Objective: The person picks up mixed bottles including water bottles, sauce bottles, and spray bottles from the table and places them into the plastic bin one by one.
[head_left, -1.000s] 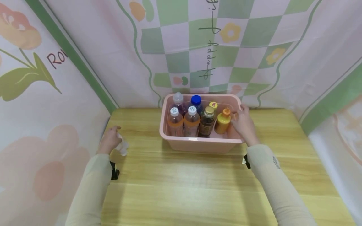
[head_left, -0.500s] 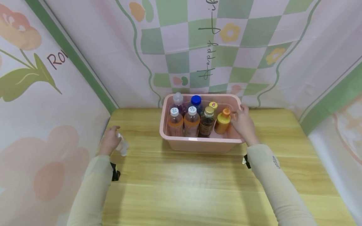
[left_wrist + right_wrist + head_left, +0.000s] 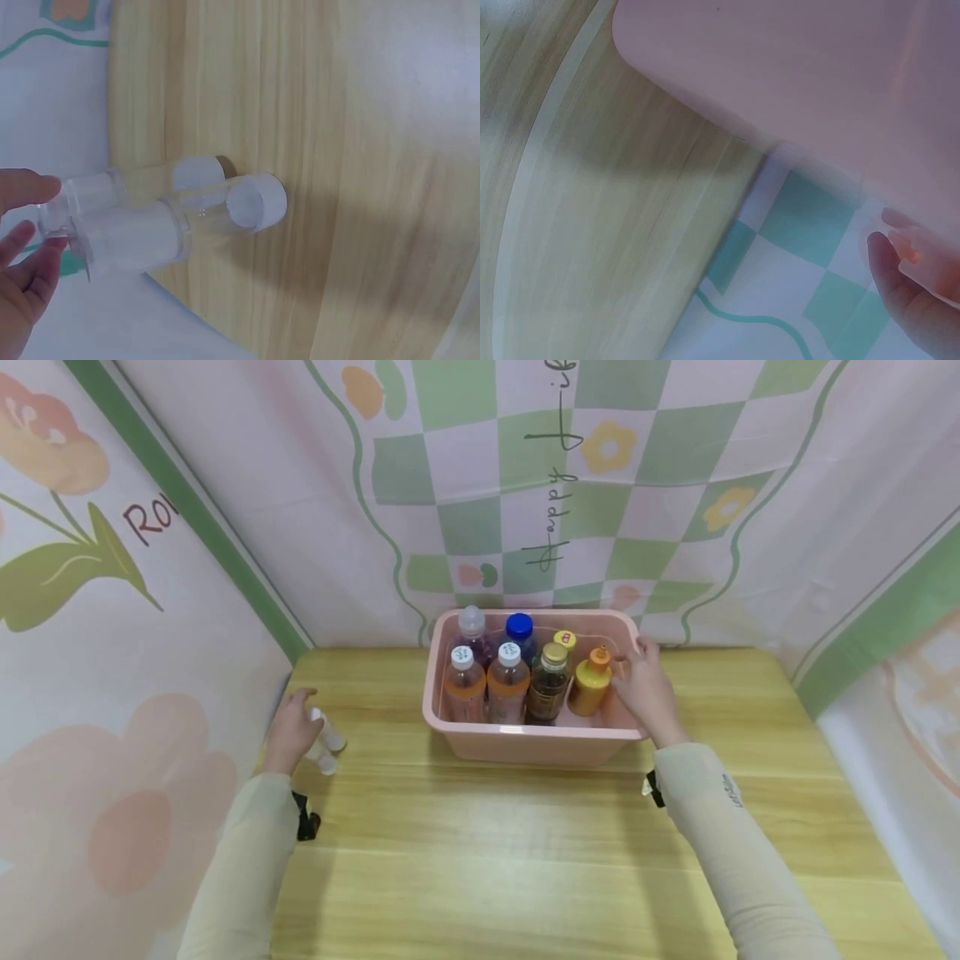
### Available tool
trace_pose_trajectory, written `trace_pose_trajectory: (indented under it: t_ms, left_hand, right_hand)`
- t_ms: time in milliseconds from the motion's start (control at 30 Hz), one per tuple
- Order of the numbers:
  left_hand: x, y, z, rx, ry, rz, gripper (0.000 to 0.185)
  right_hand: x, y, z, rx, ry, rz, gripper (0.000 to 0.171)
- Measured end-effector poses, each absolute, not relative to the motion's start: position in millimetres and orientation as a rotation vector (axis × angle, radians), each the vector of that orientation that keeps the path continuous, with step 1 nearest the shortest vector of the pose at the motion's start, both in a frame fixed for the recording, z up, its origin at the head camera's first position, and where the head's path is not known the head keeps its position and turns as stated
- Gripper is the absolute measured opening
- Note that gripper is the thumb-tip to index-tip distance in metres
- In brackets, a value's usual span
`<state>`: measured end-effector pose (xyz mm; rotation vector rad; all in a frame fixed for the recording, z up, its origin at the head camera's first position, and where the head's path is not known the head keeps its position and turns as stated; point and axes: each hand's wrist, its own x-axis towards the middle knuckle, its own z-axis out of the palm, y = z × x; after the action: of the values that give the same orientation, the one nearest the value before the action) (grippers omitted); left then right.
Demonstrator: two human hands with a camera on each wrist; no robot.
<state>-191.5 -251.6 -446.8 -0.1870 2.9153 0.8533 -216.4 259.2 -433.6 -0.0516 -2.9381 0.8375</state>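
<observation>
My left hand (image 3: 288, 732) is at the left of the table, by two slim clear bottles with white ends. In the left wrist view its thumb and fingertips pinch the end of the farther clear bottle (image 3: 142, 184). The nearer clear bottle (image 3: 139, 236) stands right beside it, partly overlapping it. At the right end of the pink bin (image 3: 540, 745), my right hand (image 3: 648, 689) grips the rim; the right wrist view shows fingers curled at the bin's edge. Inside the bin stand several bottles, among them a yellow squeeze bottle (image 3: 591, 685) close to my right hand.
The bin also holds two white-capped bottles, one of them an orange-banded bottle (image 3: 465, 689), a gold-capped dark bottle (image 3: 550, 687) and a blue-capped bottle (image 3: 520, 628). Printed cloth (image 3: 465, 460) hangs behind the wooden table (image 3: 480, 860) and at both sides.
By my left hand, the two clear bottles have come apart slightly, so the farther one now shows to the right. My right hand and the bin have stayed put.
</observation>
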Motion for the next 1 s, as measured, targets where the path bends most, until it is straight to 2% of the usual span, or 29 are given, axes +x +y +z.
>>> trace_pose_trajectory:
  t_ms: [633,1000]
  left_hand:
    - [-202,-227,-430,-0.389,2.93,1.388,0.062]
    - [-204,-205,-415,-0.333,2.988,1.573,0.058]
  right_hand:
    - [-218,260,-435,-0.058,-2.95,0.813,0.039]
    - [-217,260,-435,-0.051,-2.948,0.827,0.039]
